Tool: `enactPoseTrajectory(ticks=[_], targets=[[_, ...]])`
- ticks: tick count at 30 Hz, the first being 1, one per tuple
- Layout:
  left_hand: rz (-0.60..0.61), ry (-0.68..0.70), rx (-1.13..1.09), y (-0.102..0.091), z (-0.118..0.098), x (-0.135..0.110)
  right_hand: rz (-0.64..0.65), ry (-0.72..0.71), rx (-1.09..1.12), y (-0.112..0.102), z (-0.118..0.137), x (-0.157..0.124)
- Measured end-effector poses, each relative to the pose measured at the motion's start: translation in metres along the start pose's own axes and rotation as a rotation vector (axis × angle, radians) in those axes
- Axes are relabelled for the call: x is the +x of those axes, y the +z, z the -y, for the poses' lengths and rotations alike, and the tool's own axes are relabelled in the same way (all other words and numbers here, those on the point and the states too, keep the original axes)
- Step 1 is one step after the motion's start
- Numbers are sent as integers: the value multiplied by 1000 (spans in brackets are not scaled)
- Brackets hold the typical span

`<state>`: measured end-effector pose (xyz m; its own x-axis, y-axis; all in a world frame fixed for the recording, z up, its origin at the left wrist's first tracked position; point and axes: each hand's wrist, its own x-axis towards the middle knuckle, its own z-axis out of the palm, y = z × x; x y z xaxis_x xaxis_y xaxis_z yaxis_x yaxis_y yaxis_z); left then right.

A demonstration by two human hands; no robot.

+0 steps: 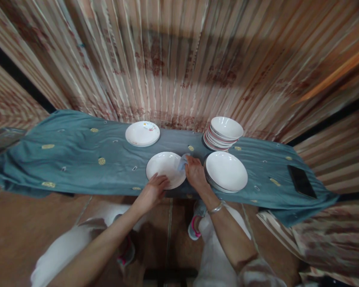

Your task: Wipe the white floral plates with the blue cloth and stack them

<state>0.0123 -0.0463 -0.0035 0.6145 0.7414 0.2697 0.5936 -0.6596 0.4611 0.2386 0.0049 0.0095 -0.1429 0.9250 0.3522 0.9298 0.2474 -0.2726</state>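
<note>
A single white plate [162, 163] lies in front of me on the cloth-covered table [83, 159]. Over its near rim rests my left hand [155, 188], fingers on the inner surface, gripping the edge; the thumb is hard to make out. My right hand [196, 172] pinches a pale blue cloth [183, 162] against the plate's right side. Just right of that hand stands a stack of white plates [226, 171].
Behind that stack, a pile of bowls [226, 128] with reddish rims stands near the curtain [167, 71]. Smaller plates with a flower print [142, 133] sit at the back left. A dark phone-like slab [301, 181] lies far right.
</note>
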Motion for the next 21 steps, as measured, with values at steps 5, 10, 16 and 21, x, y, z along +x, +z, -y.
enactPoseTrajectory(ticks=[5, 10, 16, 21], targets=[[-122, -89, -156, -8, 1, -5, 74, 41, -84, 2, 3, 14], [-457, -496, -493, -6, 18, -3, 129, 66, -147, 8, 12, 33], [-640, -858, -1122, -9, 23, 1, 127, -7, -147, 21, 30, 49], [-708, -949, -1368, -17, 14, 0, 148, -79, -95, 31, 48, 54]])
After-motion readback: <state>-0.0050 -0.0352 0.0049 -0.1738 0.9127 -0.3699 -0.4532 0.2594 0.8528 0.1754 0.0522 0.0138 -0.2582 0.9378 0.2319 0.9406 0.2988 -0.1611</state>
